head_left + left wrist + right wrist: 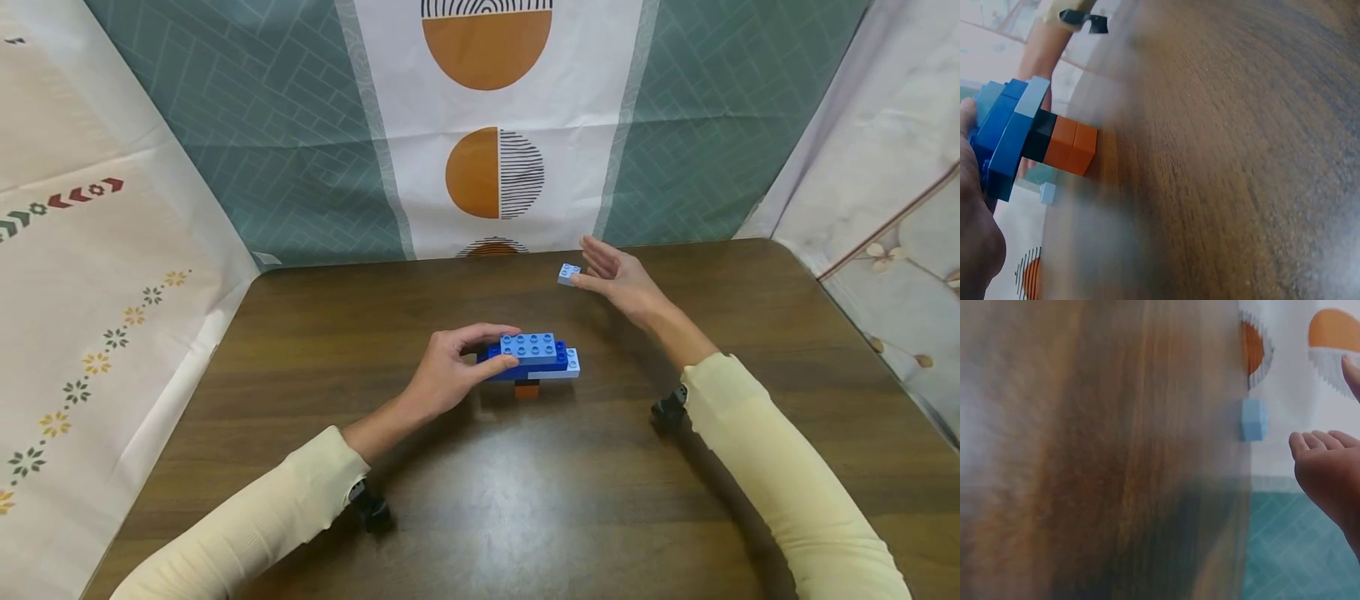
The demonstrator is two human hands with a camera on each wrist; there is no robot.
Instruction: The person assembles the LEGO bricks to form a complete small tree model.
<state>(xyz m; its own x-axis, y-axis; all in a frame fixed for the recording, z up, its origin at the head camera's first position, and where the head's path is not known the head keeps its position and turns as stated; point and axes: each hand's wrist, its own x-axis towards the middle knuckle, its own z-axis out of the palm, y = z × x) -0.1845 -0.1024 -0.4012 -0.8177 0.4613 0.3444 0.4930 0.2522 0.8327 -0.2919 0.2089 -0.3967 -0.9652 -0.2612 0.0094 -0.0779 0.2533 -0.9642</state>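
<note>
My left hand [453, 367] grips a build of toy bricks by its left end, thumb in front and fingers behind. On top of the build lies a light blue brick [528, 348], over a dark blue brick [999, 120] and a paler one [570, 363] jutting out right. Below them a black brick [1039, 134] and orange bricks [1071, 145] form a narrow column standing on the table. My right hand [618, 283], fingers apart from thumb, hovers by a small light blue brick [568, 273] at the back; the right wrist view shows a gap between them.
The brown wooden table [300, 333] ends in a back edge close behind the small brick. Patterned cloth [300, 125] hangs behind it, with more cloth on the left and right. A black wrist device [667, 410] shows at the right cuff.
</note>
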